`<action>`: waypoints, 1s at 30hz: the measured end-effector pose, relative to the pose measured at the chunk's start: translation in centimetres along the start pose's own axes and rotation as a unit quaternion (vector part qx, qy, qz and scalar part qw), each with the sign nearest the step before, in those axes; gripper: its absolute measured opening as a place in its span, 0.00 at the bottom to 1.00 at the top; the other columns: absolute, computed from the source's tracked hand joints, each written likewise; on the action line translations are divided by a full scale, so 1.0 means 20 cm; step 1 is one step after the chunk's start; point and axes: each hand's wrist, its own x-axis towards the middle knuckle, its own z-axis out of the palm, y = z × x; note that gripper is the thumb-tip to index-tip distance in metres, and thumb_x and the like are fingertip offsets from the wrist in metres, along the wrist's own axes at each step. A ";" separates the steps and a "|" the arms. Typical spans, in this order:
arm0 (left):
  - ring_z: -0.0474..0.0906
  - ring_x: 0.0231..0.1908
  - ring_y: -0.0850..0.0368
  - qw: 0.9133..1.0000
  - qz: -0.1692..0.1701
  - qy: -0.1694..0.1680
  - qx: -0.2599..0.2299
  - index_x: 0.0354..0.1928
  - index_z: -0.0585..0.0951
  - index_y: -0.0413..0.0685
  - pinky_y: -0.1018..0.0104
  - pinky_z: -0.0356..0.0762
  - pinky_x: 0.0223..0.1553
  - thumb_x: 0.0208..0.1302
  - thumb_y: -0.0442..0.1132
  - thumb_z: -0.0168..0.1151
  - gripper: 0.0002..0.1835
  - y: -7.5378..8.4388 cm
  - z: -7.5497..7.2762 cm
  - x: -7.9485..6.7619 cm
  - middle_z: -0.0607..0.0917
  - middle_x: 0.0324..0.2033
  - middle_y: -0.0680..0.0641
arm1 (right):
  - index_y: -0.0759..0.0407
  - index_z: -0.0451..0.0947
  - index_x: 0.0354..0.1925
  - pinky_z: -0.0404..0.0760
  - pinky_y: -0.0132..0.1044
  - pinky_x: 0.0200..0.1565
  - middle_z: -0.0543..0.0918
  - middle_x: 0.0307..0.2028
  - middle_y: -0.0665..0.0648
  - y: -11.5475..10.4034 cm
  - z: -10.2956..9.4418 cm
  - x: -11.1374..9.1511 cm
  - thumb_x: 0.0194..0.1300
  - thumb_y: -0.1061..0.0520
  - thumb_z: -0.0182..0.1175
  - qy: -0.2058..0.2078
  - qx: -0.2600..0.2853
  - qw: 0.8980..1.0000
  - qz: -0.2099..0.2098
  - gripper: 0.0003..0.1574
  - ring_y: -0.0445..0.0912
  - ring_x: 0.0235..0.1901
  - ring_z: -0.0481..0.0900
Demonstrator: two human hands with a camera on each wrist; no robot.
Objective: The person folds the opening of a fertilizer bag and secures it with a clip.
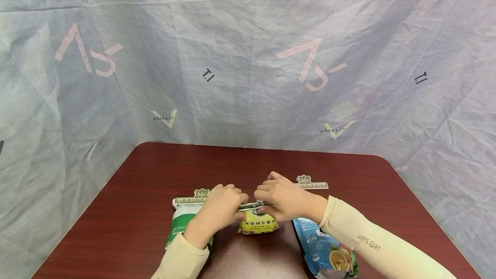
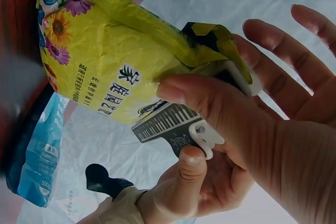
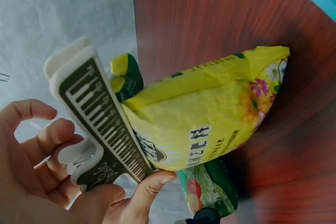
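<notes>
A small yellow bag (image 1: 258, 224) printed with flowers stands upright between both hands, its top gathered. My left hand (image 1: 222, 201) pinches the bag's top edge, thumb on the front face and fingers behind. My right hand (image 1: 280, 197) holds a white and dark green clip (image 3: 105, 124) with a piano-key pattern by its levers. The clip's long jaw lies across the top of the bag; in the left wrist view its end (image 2: 163, 121) sits beside the left thumb. A folded corner (image 3: 126, 74) of the bag sticks out past the clip.
To the left, a green and white bag (image 1: 182, 223) has a similar clip (image 1: 190, 200) along its top. A blue bag (image 1: 325, 249) with fruit pictures lies at the right, partly under the right forearm. Another clip (image 1: 311, 185) shows beyond the right wrist on the dark red table (image 1: 232, 158).
</notes>
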 end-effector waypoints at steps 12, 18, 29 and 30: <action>0.64 0.20 0.62 1.000 0.002 -0.005 -0.010 0.23 0.80 0.58 0.71 0.53 0.20 0.36 0.50 0.75 0.13 0.01 -0.01 0.00 0.73 0.17 0.61 | 0.51 0.64 0.24 0.55 0.32 0.28 0.62 0.19 0.43 -0.02 0.01 0.03 0.53 0.52 0.64 -0.020 0.005 1.000 0.002 0.16 0.36 0.19 0.58; 0.64 0.20 0.62 1.000 0.003 -0.005 -0.005 0.20 0.78 0.58 0.70 0.52 0.20 0.37 0.49 0.74 0.13 0.00 -0.01 0.00 0.72 0.17 0.61 | 0.50 0.65 0.24 0.55 0.33 0.28 0.62 0.19 0.43 -0.02 0.01 0.02 0.54 0.50 0.64 -0.018 -0.015 1.000 0.002 0.16 0.37 0.19 0.58; 0.66 0.21 0.61 1.000 0.013 0.007 0.011 0.16 0.74 0.59 0.70 0.52 0.20 0.40 0.53 0.72 0.15 0.00 -0.01 0.00 0.71 0.16 0.60 | 0.48 0.75 0.33 0.68 0.38 0.33 0.72 0.23 0.44 -0.02 0.01 -0.03 0.53 0.42 0.64 0.031 -0.078 0.996 0.010 0.15 0.40 0.23 0.70; 0.67 0.21 0.61 1.000 0.015 0.009 0.014 0.17 0.75 0.59 0.70 0.52 0.20 0.41 0.53 0.72 0.15 0.00 0.00 0.00 0.72 0.17 0.60 | 0.48 0.76 0.35 0.68 0.38 0.34 0.73 0.24 0.44 -0.02 0.01 -0.03 0.53 0.42 0.64 0.032 -0.082 0.996 0.010 0.15 0.41 0.24 0.71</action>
